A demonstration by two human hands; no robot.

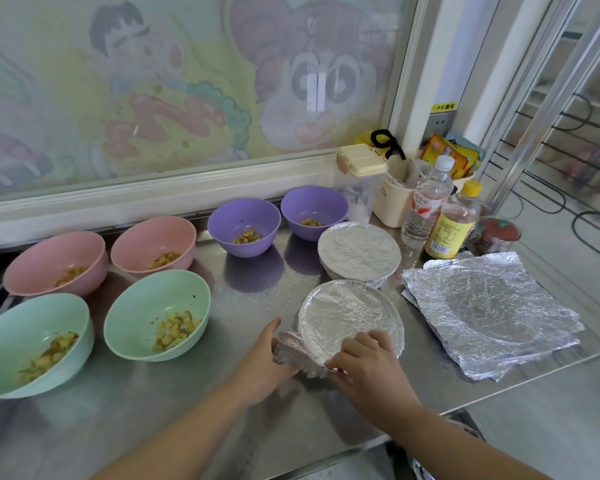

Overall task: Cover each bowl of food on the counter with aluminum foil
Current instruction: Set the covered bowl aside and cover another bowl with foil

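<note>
The bowl I am working on (350, 317) sits at the near right of the steel counter (257, 292), its top already skinned flat with foil, and only the loose foil edge (291, 351) on my side is left to tuck. My left hand (265, 358) is cupped round that crumpled edge at the bowl's left flank, fingertips hidden behind it; my right hand (369, 362) pinches the same edge at the near rim with curled fingers. I judge the foil to be thin, light and easily torn: it keeps any crease I give it, so I should fold it down against the wall under the rim and not drag it. The bowl looks like light plastic with little food in it, likely to skate on steel, so one hand should brace its side. A finished bowl (359, 251) stands just behind, spare foil sheets (489, 306) lie to the right, and the open bowls (156, 313) wait on the left.
</note>
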